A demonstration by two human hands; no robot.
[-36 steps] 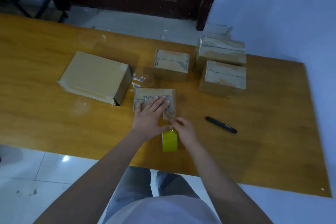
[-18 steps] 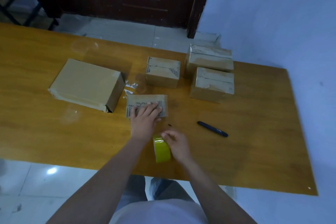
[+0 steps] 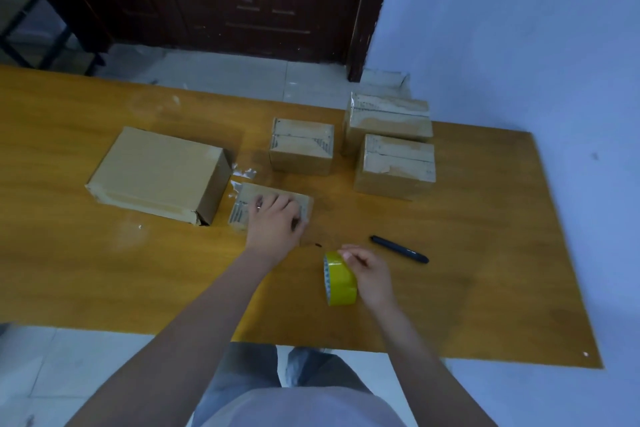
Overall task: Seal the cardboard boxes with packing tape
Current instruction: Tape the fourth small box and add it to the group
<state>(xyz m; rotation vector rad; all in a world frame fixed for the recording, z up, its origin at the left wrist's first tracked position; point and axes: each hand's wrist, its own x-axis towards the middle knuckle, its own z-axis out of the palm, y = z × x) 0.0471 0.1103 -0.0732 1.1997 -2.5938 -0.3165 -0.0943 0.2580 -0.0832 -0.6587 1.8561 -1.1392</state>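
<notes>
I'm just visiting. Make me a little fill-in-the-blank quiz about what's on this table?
The right hand grips a roll of ____ tape.
The left hand presses flat on a small ____ box.
The black pen lies on the ____.

Missing words: yellow; cardboard; table
</notes>
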